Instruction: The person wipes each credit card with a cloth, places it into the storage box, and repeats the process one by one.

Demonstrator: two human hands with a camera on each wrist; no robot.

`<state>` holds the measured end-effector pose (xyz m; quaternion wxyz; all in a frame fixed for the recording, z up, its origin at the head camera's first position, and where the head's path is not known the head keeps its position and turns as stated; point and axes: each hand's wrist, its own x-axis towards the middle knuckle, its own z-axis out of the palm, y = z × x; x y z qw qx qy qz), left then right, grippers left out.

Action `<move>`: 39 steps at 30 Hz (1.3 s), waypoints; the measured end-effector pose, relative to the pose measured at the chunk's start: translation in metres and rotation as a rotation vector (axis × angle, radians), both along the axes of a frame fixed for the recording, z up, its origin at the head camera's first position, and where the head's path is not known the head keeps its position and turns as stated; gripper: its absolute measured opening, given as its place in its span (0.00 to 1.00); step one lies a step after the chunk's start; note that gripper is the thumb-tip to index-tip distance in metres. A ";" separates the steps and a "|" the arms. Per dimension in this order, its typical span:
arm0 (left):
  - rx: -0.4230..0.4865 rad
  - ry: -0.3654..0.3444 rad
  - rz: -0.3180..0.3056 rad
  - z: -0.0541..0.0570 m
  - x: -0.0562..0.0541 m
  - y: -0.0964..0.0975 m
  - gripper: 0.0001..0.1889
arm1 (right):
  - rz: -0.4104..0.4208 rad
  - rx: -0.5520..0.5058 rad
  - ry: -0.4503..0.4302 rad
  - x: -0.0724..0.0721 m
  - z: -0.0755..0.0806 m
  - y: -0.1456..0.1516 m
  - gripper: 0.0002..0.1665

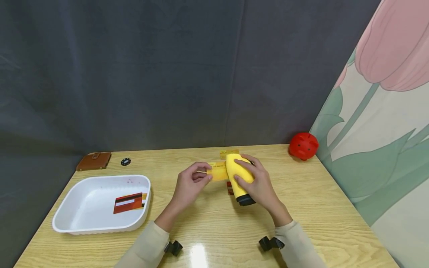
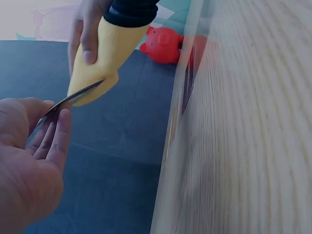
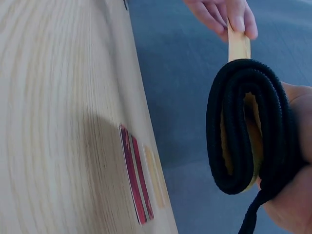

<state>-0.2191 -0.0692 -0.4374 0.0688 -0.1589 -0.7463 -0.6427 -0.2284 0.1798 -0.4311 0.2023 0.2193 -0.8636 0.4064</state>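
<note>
My left hand pinches a thin yellow card by its left end, held above the table. The card's other end meets a rolled yellow cloth with black edging, as the left wrist view also shows; whether it lies in a fold cannot be told. My right hand grips the cloth from the right side. In the right wrist view the black edge is coiled, with a strap hanging from it. Below the cloth, a red-striped card lies partly covered. Behind it lies another yellow card.
A white tray at the left holds a red card overlapping a yellow one. Along the back left sit a brown wallet and a black chip. A red piggy bank stands at the back right, near the flowered wall covering.
</note>
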 end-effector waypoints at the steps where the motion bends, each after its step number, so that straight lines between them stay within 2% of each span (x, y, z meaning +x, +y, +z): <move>1: 0.000 -0.003 0.010 0.000 0.000 -0.001 0.11 | -0.008 -0.005 -0.009 -0.001 0.000 0.002 0.28; 9: -0.005 -0.036 0.079 0.002 -0.004 -0.009 0.13 | -0.068 -0.028 -0.049 -0.005 0.002 0.017 0.28; 14: -0.006 -0.051 0.115 0.005 -0.004 -0.011 0.12 | -0.078 -0.047 -0.054 -0.005 0.007 0.022 0.29; 21: -0.068 0.023 0.148 0.005 -0.003 -0.013 0.16 | -0.079 -0.061 -0.061 -0.005 0.010 0.023 0.29; 26: -0.087 0.016 0.151 0.004 -0.004 -0.013 0.20 | -0.073 -0.064 -0.070 -0.004 0.010 0.023 0.29; 32: -0.054 0.034 0.175 0.003 -0.007 -0.013 0.12 | -0.080 -0.064 -0.079 -0.003 0.012 0.025 0.29; 35: -0.039 0.043 0.204 0.005 -0.007 -0.015 0.08 | -0.080 -0.070 -0.081 -0.002 0.013 0.025 0.29; 39: -0.035 0.021 0.261 0.006 -0.007 -0.017 0.08 | -0.073 -0.074 -0.083 -0.002 0.014 0.025 0.29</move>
